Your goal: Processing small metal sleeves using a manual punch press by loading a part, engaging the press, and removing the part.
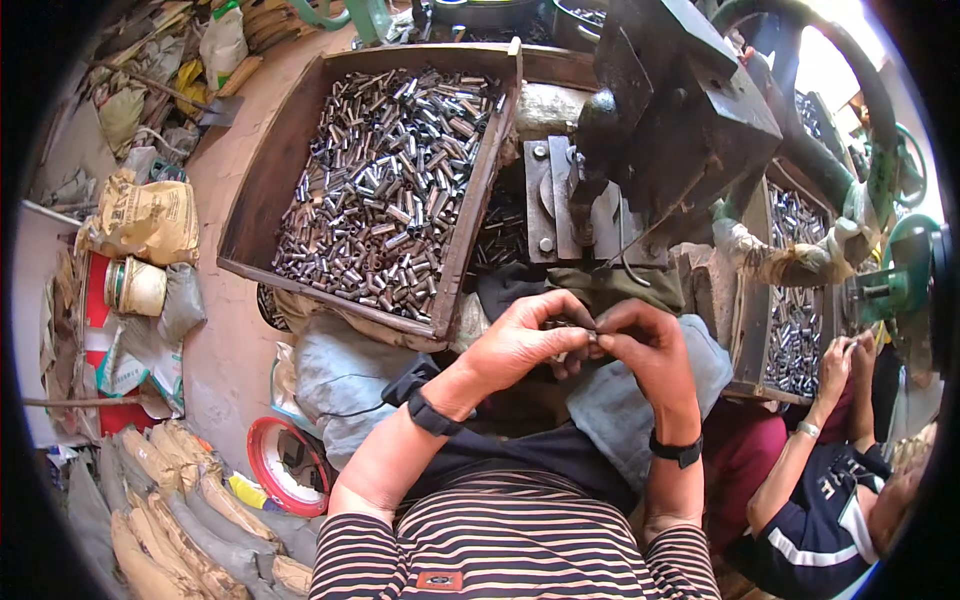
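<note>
Both hands meet in front of the person's lap. The left hand [537, 340] has its thumb and fingertips drawn together on a small metal piece [593, 338], and the right hand [640, 328] pinches the same piece between thumb and forefinger. The piece sits between the two sets of fingertips, mostly covered by them, so its exact shape cannot be told. Dark wristbands [434, 414] circle both wrists, and a light blue cloth [625, 410] lies beneath the right forearm.

Ahead and to the left of the hands, a wooden tray [262, 190] holds a large heap of short metal cylinders [395, 190], piled in all directions. Just beyond the hands stands a dark metal machine [690, 110], with a bolted steel plate [542, 205] at its base. To the right, a second wooden tray [745, 335] contains more metal cylinders; near it sits a co-worker [815, 520] with both hands raised close together. On the left, a red-rimmed basin [262, 455] rests beside stacked sacks [165, 515], and a white bucket [138, 287] stands farther off.
</note>
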`<move>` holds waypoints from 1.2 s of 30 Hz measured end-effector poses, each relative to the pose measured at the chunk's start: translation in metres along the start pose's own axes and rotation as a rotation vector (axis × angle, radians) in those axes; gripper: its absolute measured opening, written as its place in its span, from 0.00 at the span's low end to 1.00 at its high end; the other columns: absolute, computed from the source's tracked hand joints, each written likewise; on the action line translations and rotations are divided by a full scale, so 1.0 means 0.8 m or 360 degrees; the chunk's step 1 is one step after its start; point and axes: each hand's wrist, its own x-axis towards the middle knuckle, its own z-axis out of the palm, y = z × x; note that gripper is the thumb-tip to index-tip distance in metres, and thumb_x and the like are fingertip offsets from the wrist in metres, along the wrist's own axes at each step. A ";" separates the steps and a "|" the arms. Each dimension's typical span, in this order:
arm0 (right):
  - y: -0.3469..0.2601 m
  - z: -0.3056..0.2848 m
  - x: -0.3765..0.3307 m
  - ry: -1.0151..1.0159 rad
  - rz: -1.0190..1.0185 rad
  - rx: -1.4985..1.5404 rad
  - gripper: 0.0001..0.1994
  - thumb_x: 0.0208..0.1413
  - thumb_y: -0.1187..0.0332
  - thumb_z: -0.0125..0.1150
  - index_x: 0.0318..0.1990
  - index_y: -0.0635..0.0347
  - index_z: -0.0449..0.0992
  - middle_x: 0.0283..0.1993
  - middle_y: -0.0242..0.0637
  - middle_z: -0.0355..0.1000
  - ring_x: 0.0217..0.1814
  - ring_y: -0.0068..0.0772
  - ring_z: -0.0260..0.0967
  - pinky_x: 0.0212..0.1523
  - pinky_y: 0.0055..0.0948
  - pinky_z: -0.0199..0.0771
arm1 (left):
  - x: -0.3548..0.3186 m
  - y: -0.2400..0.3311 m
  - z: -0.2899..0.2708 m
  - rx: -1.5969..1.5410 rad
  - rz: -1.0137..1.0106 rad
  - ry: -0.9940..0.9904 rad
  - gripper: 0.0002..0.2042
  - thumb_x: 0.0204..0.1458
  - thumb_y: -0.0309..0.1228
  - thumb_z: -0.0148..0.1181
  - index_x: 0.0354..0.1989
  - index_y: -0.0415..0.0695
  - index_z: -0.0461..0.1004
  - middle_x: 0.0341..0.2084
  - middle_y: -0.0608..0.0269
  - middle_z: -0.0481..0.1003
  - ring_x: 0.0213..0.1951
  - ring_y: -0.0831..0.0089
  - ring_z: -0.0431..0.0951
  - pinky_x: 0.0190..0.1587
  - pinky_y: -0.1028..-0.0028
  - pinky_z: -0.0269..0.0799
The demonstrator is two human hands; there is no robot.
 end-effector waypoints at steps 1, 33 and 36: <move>0.004 -0.005 -0.006 0.0055 -0.0067 -0.0099 0.05 0.51 0.80 0.59 0.36 0.68 0.74 0.32 0.32 0.73 0.37 0.20 0.70 0.38 0.21 0.70 | 0.006 -0.004 0.004 0.0007 -0.0017 -0.0008 0.10 0.56 0.30 0.58 0.42 0.40 0.70 0.28 0.62 0.76 0.27 0.79 0.76 0.29 0.80 0.73; -0.170 -0.131 0.022 0.1566 -0.0997 -0.0866 0.16 0.50 0.69 0.66 0.45 0.67 0.74 0.30 0.31 0.71 0.27 0.20 0.65 0.31 0.20 0.64 | 0.185 0.025 -0.086 0.0226 0.0296 0.1228 0.06 0.54 0.28 0.57 0.35 0.38 0.71 0.28 0.63 0.72 0.29 0.73 0.75 0.32 0.71 0.79; -0.165 -0.129 0.022 0.1575 -0.0997 -0.0749 0.14 0.50 0.69 0.66 0.43 0.66 0.74 0.29 0.31 0.71 0.27 0.19 0.65 0.30 0.21 0.64 | 0.194 0.022 -0.083 0.0503 0.0364 0.1265 0.07 0.55 0.29 0.56 0.35 0.37 0.73 0.28 0.63 0.73 0.28 0.73 0.75 0.31 0.72 0.78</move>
